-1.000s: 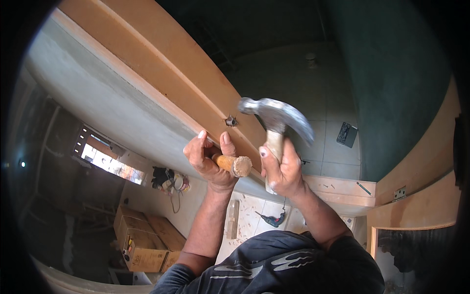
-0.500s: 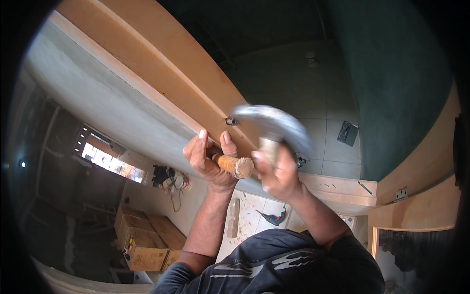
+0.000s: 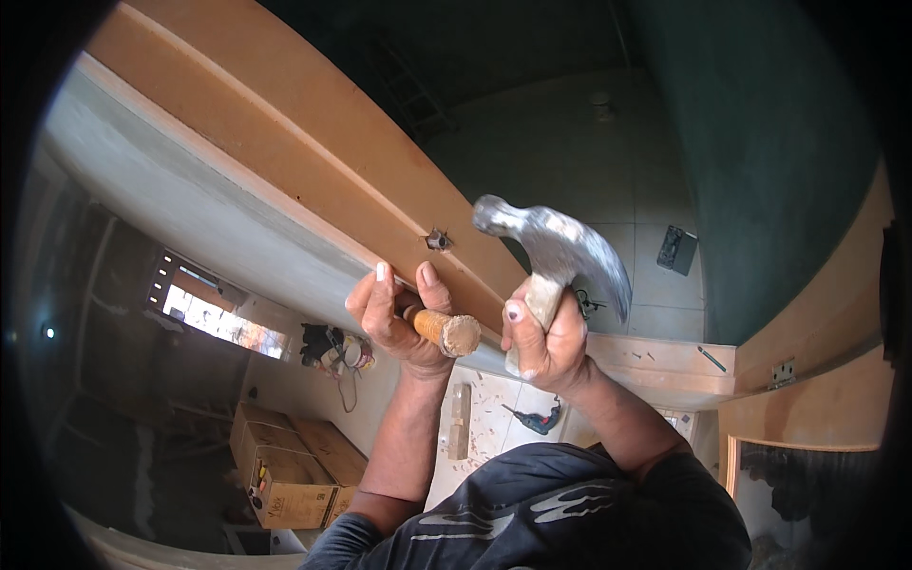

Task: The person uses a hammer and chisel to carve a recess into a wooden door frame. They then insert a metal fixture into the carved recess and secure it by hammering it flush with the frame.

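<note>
A wooden door frame (image 3: 313,142) runs diagonally from the upper left, with a small rough-edged hole (image 3: 437,239) cut into its face. Just below that hole, my left hand (image 3: 388,323) is closed around a chisel (image 3: 435,327), its wooden handle's battered end turned toward me. The chisel's blade is hidden behind the fingers and I cannot see where it touches the frame. My right hand (image 3: 553,344) grips a claw hammer (image 3: 560,242) by its pale handle. The hammer's metal head is raised to the right of the chisel, apart from it.
A power drill (image 3: 538,418) and a wood block (image 3: 460,421) lie on the tiles among shavings. Cardboard boxes (image 3: 294,503) stand at the lower left, a bucket (image 3: 356,353) behind them. A pencil-like stick (image 3: 711,358) rests on a ledge. A dark flat object (image 3: 676,250) lies beyond.
The hammer, blurred in motion before, now shows clearly and sits slightly farther right of the chisel. My left hand keeps its hold on the chisel, and the view has shifted a little.
</note>
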Demonstrator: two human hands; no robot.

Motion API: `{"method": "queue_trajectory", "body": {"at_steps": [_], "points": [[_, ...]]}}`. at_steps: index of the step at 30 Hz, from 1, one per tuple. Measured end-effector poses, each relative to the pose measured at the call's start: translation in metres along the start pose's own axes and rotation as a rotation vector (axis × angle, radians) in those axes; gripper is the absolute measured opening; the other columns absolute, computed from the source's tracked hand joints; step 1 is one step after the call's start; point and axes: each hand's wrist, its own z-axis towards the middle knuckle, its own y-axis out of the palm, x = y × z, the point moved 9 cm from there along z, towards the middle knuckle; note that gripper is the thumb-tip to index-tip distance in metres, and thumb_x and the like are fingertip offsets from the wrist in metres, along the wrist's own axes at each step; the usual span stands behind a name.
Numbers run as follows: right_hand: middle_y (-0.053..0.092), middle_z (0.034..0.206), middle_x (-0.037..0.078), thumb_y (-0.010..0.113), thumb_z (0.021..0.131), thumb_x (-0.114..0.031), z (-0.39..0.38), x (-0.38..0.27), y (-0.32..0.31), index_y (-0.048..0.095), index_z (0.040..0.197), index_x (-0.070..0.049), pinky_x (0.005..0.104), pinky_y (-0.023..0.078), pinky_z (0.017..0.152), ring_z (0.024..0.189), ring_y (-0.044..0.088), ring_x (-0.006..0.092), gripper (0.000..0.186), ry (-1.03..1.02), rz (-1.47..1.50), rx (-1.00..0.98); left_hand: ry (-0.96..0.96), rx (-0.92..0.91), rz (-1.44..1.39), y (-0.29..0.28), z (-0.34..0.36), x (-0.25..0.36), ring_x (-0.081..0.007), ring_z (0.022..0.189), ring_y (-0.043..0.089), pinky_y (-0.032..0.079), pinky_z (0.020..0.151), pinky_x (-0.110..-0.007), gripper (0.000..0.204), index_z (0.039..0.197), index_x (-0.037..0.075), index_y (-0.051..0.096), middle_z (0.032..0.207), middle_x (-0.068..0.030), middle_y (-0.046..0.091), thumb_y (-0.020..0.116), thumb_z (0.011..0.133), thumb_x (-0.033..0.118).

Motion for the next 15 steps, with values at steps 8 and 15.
{"method": "queue_trajectory", "body": {"at_steps": [8,15], "points": [[0.064,0.088,0.006,0.06,0.107,-0.006,0.008,0.005,-0.006,0.054,0.125,0.007,0.0263,0.048,0.052,0.061,0.06,0.0071,0.023,0.055,0.016,-0.083,0.013,0.012,0.041,-0.001,0.003,0.0,-0.0134,0.093,0.058,0.05,0.064,-0.024,0.062,0.147,0.013,0.042,0.127,-0.0104,0.045,0.076,0.098,-0.001],[0.066,0.093,0.01,0.066,0.103,-0.008,0.007,-0.017,-0.015,0.057,0.125,0.008,0.0304,0.053,0.066,0.072,0.064,0.0126,0.029,-0.16,-0.094,-0.059,0.001,-0.006,0.104,0.001,0.005,0.008,-0.0146,0.097,0.06,0.052,0.065,-0.025,0.071,0.149,0.014,0.038,0.126,-0.0108,0.045,0.079,0.094,-0.006]]}}
